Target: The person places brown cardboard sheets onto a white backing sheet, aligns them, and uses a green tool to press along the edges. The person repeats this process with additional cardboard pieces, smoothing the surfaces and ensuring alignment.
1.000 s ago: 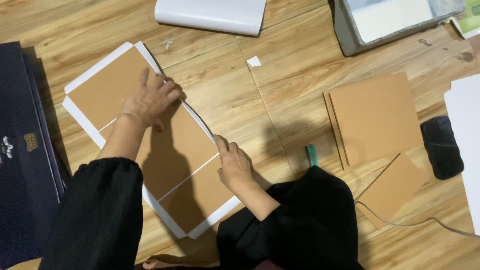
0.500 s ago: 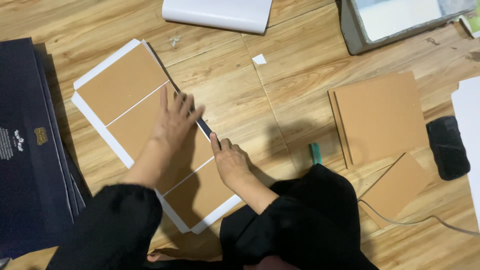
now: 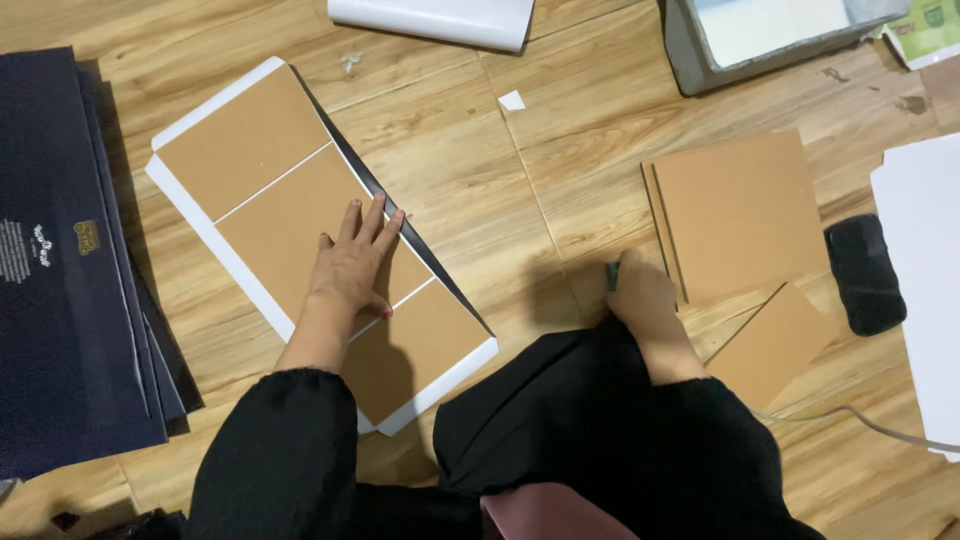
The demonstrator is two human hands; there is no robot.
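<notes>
Left hand (image 3: 352, 268) laid flat, fingers spread, on brown boards glued to white sheet (image 3: 190, 215); panels thereby pinned to floor. Right hand (image 3: 640, 295) curled around green tool (image 3: 611, 275) beside brown board stack (image 3: 740, 210), right. Grasp firmness cannot be told. Dark covers (image 3: 60, 260) stacked far left.

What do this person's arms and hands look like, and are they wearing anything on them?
Both arms are in loose black long sleeves that gather into a snug cuff just above the wrist. The left hand is bare, with no glove, and its thumbnail shows reddish polish. The right hand is bare too; no ring, watch or bracelet can be seen on either. The same black fabric covers the lap below.
</notes>
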